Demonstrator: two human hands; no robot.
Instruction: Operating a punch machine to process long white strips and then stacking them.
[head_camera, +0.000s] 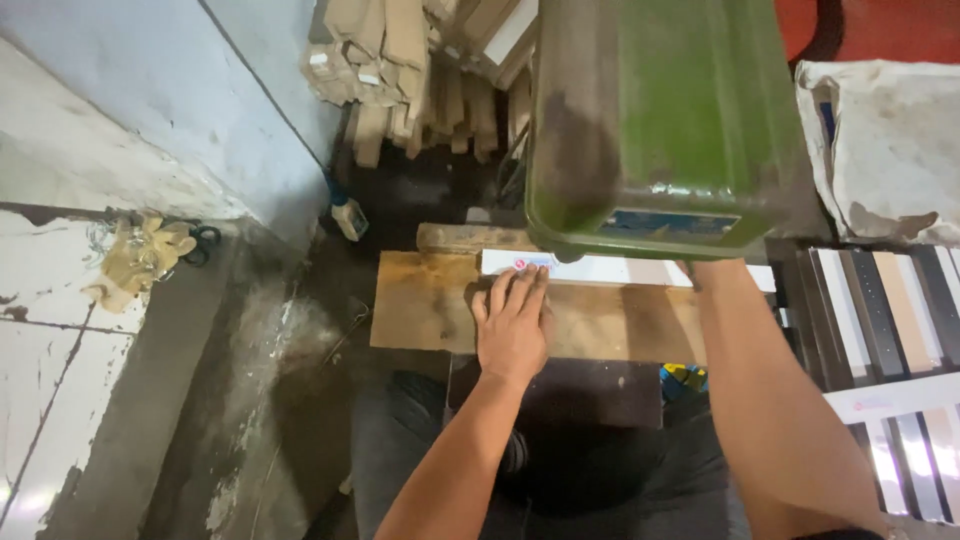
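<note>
White strip (600, 268) on board (420, 300), left hand (512, 325) pressing

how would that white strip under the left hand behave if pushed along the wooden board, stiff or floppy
The white strip lies flat and straight on the wooden board, so it is probably stiff rather than floppy. It looks thin and narrow, so likely light. Its smooth face may slide easily; the left hand has its fingertips pressed on one end.
</note>
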